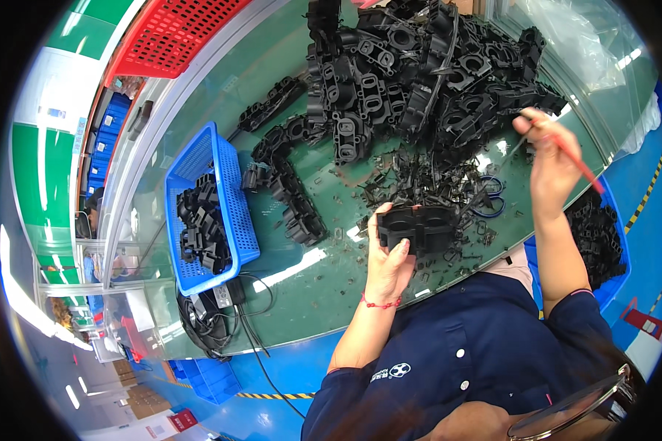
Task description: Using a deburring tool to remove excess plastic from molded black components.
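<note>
My left hand (388,266) grips a black molded plastic part (424,239) with rounded hollows, over the near edge of the green table (301,287). Raised to the right of it, my right hand (555,173) is closed around a slim tool with a red handle (582,170); its working tip is hard to make out. Between the hands lie scissors with blue handles (502,200), among black plastic scraps (412,180). A large heap of similar black parts (375,88) covers the far side of the table.
A blue basket (237,213) of small black pieces stands at the left, near a row of joined parts (294,198). Black cables (198,323) hang off the table's near left edge. Another blue bin (616,273) with black parts is at my right. A red basket (162,40) sits at far left.
</note>
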`<move>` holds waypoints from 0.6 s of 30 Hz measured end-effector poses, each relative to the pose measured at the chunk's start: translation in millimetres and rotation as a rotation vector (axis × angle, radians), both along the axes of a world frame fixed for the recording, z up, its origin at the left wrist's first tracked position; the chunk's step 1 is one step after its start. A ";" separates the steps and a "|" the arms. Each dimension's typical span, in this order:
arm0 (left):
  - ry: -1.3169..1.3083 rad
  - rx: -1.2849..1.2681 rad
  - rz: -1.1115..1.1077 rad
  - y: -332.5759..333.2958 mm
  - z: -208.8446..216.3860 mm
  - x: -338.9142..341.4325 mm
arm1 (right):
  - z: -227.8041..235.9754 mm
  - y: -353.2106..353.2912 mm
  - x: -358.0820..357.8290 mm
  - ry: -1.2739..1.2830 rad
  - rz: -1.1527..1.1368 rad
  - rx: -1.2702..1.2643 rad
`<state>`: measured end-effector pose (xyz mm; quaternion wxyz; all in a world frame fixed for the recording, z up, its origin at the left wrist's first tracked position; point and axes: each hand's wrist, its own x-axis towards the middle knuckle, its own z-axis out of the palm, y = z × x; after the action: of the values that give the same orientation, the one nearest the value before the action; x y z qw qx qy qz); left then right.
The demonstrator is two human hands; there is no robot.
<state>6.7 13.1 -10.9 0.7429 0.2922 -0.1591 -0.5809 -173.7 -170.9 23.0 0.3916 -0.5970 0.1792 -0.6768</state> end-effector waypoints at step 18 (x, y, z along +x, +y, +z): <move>0.145 0.013 0.128 10.1 -17.1 15.6 | 21.2 -26.6 -49.9 -0.520 -0.144 0.305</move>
<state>22.3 23.2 -28.0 0.7861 0.2638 -0.0821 -0.5529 -223.6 -197.6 44.2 0.4603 -0.3240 0.2142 -0.7983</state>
